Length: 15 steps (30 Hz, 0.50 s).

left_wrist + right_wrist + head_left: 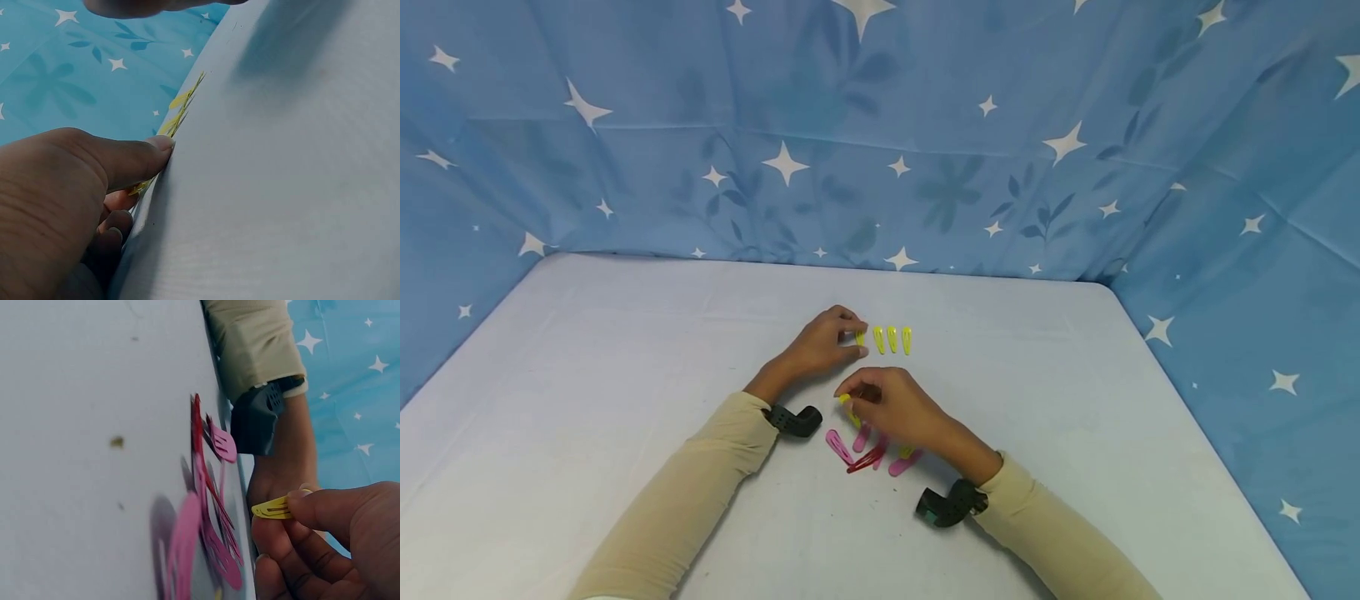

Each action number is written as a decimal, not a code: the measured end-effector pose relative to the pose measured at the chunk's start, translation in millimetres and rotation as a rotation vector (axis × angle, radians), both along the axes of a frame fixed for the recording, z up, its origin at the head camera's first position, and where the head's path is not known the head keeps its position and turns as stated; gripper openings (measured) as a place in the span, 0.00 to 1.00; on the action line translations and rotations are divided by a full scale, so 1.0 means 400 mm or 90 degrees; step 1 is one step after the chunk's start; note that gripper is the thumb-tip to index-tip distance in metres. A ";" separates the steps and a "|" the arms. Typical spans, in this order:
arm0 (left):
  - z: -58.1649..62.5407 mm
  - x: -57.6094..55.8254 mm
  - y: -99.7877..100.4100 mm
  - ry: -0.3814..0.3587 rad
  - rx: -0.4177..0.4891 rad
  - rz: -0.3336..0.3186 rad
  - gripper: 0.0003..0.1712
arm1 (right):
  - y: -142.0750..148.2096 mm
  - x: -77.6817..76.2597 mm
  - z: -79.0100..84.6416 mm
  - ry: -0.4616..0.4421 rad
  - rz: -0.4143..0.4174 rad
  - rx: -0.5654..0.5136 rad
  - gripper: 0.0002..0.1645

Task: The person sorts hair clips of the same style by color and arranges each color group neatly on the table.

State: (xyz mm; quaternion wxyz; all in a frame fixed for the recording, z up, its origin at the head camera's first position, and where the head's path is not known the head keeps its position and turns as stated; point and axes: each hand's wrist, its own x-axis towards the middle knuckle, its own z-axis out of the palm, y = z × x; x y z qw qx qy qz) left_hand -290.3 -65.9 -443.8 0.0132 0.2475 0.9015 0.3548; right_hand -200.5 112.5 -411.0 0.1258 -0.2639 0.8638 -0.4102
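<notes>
My left hand (823,343) pinches a yellow hair clip (860,338) between thumb and fingers, down at the tabletop. Right of it, three more yellow hair clips (892,339) lie side by side in an upright row. Nearer to me, my right hand (904,410) holds another yellow hair clip (272,509) by one end, between thumb and fingertips. Under and beside this hand lies a loose pile: several pink hair clips (838,446), a red hair clip (867,459) and a bit of yellow (906,452). The right hand partly covers the pile in the head view.
A white-covered table (625,375) carries everything. Blue star-patterned cloth (880,200) hangs along its back and right side. Each wrist wears a black camera, the left one (797,421) close to the pile.
</notes>
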 end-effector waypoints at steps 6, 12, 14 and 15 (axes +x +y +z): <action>0.002 0.000 -0.001 0.001 0.001 -0.002 0.25 | 0.014 -0.010 0.011 0.002 -0.019 -0.010 0.10; 0.003 0.002 -0.001 -0.005 0.001 0.006 0.25 | 0.031 -0.024 0.018 0.024 -0.030 -0.035 0.10; 0.003 0.002 -0.001 -0.008 0.000 0.007 0.25 | 0.037 -0.032 0.016 0.020 -0.039 -0.048 0.11; 0.002 0.002 -0.001 -0.009 -0.002 0.008 0.25 | 0.040 -0.037 0.014 0.013 -0.044 -0.056 0.11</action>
